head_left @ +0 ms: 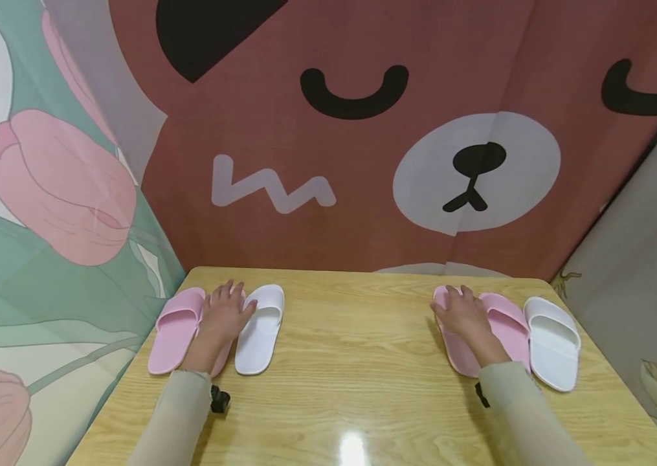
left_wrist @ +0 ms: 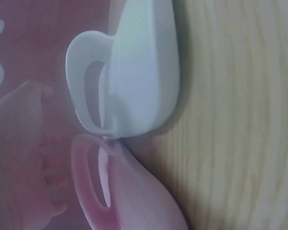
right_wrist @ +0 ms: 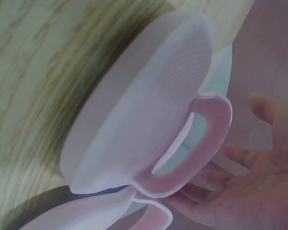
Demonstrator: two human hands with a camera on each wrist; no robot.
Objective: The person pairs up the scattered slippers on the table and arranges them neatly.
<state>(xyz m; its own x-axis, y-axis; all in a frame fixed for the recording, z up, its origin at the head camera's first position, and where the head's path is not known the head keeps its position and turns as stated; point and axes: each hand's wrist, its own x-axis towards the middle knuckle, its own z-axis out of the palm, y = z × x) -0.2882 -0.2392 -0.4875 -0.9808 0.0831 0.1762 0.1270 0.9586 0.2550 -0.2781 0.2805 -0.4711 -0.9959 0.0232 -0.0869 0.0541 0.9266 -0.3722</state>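
My left hand (head_left: 223,317) is spread above a pink slipper (head_left: 221,362), mostly hidden under hand and forearm. Another pink slipper (head_left: 173,343) lies to its left and a white slipper (head_left: 257,343) to its right. On the other side, my right hand (head_left: 462,314) hovers over a pink slipper (head_left: 459,353), with a second pink slipper (head_left: 505,323) and a white slipper (head_left: 554,356) further right. The right wrist view shows relaxed fingers beside the pink slipper's strap (right_wrist: 209,148), holding nothing. In the left wrist view, the left hand (left_wrist: 19,158) stands apart from the straps.
Both slipper groups lie on a wood-grain table (head_left: 357,349), near its left and right edges. A bear-print curtain (head_left: 363,233) hangs behind the table, and a tulip-print cloth (head_left: 60,188) hangs at the left. Each wrist wears a small black device.
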